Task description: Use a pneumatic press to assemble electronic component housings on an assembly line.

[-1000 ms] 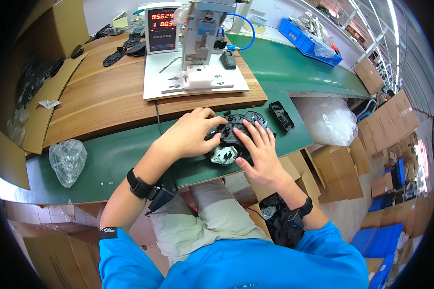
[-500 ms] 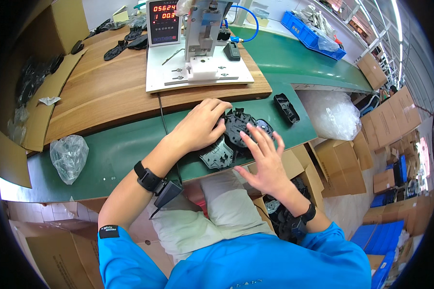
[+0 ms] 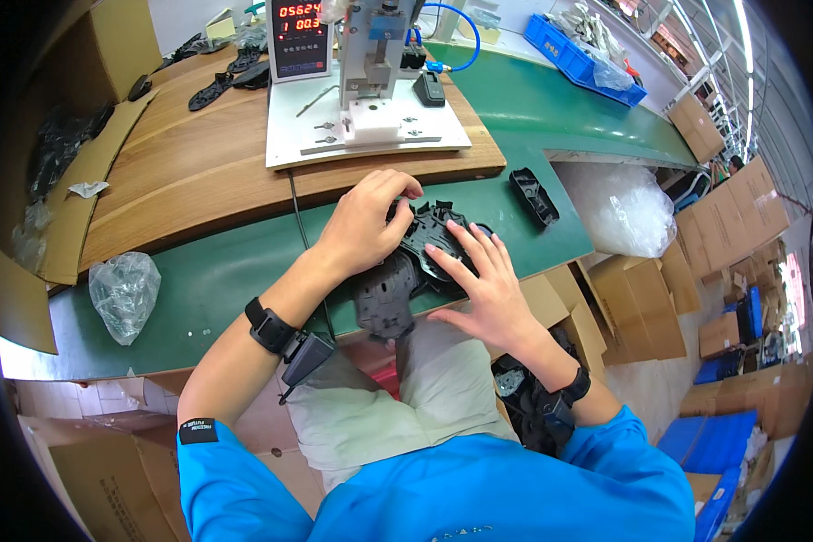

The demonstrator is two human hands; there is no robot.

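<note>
The left hand [image 3: 363, 224] curls over a stack of black plastic parts [image 3: 429, 237] on the green worktop [image 3: 217, 271], while the right hand [image 3: 479, 280] lies flat on them, fingers spread. Just beyond both hands stands a white press machine [image 3: 370, 99]; another black part [image 3: 533, 196] lies right of the hands.

Two hands, left [image 3: 363, 228] and right [image 3: 479, 287], on a stack of black plastic parts [image 3: 415, 262], count unclear. One more black part [image 3: 534, 196] right of the stack. One press machine [image 3: 370, 72] behind it. One crumpled plastic bag [image 3: 124, 291] far left. One blue bin [image 3: 580, 45] beyond.
</note>
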